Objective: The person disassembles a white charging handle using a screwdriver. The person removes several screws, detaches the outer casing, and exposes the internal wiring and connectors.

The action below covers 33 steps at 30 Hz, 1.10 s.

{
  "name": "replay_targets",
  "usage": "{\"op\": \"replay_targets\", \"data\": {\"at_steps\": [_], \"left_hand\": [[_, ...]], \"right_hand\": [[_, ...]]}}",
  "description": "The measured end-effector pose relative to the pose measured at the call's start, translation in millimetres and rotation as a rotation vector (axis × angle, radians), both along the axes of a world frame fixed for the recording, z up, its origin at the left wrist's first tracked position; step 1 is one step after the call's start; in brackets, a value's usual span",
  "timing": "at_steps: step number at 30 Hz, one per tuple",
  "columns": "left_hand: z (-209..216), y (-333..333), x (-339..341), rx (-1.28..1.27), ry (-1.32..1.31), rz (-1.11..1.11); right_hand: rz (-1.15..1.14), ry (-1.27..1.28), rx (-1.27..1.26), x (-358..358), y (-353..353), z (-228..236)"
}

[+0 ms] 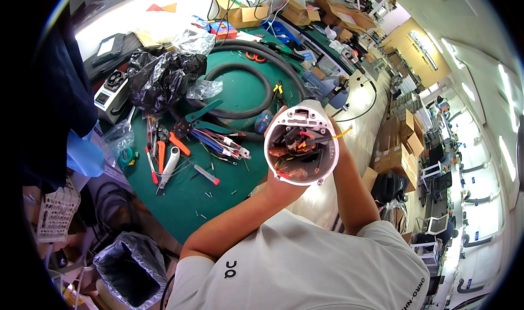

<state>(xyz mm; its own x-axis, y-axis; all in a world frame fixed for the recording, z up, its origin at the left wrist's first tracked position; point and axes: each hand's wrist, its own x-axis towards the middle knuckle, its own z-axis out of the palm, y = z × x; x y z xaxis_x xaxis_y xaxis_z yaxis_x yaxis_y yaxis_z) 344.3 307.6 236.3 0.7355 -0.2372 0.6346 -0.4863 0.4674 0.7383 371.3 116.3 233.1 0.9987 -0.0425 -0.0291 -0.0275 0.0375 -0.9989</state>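
Both my hands hold a white round housing point(329, 171), with its wide open end facing me above the table's right edge. My left hand point(283, 189) grips it from below and the left; the housing hides most of its fingers. At its right side my right hand point(339, 142) is closed around the wall, partly hidden. Inside the housing sit a tangle of dark, red and orange wires point(303, 144) and some copper-coloured material point(295, 172). One yellow-tipped wire point(344, 133) sticks out over the right rim. Left of it, a bundle of cut cable ends point(226, 145) lies on the table.
On the green table point(185, 217) are a coiled black cable point(267, 100), green-handled crimping pliers point(191, 121), a utility knife point(170, 168), red-handled scissors point(255, 56) and a black plastic bag point(164, 78). A lined bin point(131, 266) stands at lower left; cardboard boxes point(401, 146) stand at right.
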Motion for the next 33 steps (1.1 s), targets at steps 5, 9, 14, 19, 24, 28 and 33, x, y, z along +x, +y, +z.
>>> {"op": "replay_targets", "data": {"at_steps": [5,9,14,19,24,28,33], "left_hand": [[-13,-11,0,-0.160,0.071,-0.008],[-10,-10,-1,-0.047,0.049,-0.035],[-21,-9,0,0.038,0.078,-0.065],[-46,12,-10,0.062,0.198,-0.020],[-69,68,-36,-0.028,0.550,0.129],[-104,84,-39,-0.521,0.766,0.239],[-128,78,-51,-0.449,0.853,0.308]], "right_hand": [[-0.050,-0.007,0.024,7,-7,-21],[-0.171,-0.099,-0.125,10,0,-34],[-0.049,-0.048,0.060,4,7,-2],[0.044,0.006,-0.201,4,15,-5],[-0.015,0.066,-0.370,-15,31,-6],[0.023,0.240,-0.492,-12,30,-29],[0.069,0.301,-0.534,13,37,-58]]}}
